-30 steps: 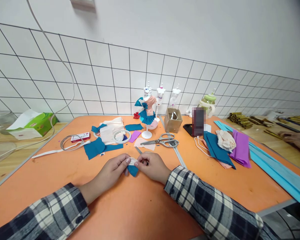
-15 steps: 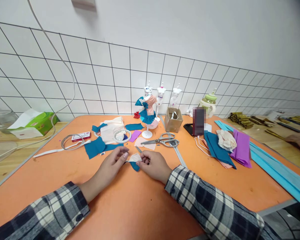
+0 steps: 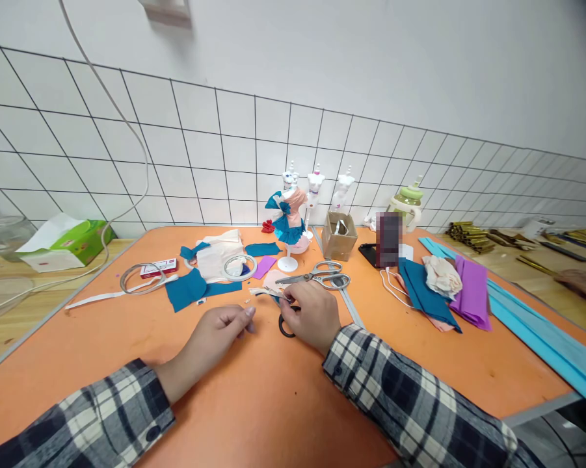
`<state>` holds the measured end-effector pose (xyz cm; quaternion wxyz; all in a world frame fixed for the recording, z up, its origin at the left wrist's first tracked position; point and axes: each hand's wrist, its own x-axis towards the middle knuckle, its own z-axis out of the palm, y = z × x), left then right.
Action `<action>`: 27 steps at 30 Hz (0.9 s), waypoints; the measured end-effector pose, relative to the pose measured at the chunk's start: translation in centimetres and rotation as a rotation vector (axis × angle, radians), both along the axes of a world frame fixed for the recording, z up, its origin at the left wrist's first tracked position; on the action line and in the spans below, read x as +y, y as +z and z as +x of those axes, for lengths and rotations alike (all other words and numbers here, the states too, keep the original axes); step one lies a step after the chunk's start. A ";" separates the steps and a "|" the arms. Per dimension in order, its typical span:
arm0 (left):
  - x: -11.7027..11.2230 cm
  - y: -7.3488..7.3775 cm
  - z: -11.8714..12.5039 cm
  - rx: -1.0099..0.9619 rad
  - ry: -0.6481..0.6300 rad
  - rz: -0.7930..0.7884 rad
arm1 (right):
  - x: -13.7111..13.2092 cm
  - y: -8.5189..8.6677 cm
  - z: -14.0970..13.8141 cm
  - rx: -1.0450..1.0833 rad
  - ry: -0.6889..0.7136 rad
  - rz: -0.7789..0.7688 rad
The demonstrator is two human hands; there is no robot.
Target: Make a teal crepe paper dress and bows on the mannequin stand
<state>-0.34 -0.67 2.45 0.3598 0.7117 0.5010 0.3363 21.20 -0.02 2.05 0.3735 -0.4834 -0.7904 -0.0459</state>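
My right hand point(image 3: 315, 311) is closed around a small white and blue piece of crepe paper point(image 3: 263, 292), which sticks out to the left of the fingertips. Below those fingers shows the black handle ring of small scissors point(image 3: 286, 327); the rest of the scissors is hidden, and I cannot tell whether the hand grips them. My left hand point(image 3: 219, 328) hovers over the tabletop, thumb pressed to the curled fingers. Anything between them is hidden. Just beyond the left thumb lies a tiny pale scrap point(image 3: 247, 301). Large metal scissors point(image 3: 322, 276) rest behind my right hand.
A dress form point(image 3: 289, 227) wears blue and peach paper, with bare forms point(image 3: 344, 185) behind. Around are a cardboard box point(image 3: 339, 237), tape roll point(image 3: 240, 267), blue sheets point(image 3: 185, 290), a phone point(image 3: 389, 239) and a bottle point(image 3: 406, 201). Another person's hand point(image 3: 583, 285) is far right.
My left hand has come away from the paper piece, toward me. My right hand has turned, lifting the piece slightly, and the black scissors handle now shows.
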 end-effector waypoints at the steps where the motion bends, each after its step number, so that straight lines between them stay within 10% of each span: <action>1: 0.0 0.0 -0.2 0.003 0.055 0.061 | 0.0 0.0 0.0 -0.012 0.000 0.021; 16: 1.1 -0.9 0.2 -0.328 0.015 -0.293 | -0.9 -0.2 -0.8 -0.470 0.191 0.323; 27: 1.1 -1.0 0.0 -0.535 0.025 -0.320 | -1.7 -0.1 -1.3 -0.259 0.343 0.135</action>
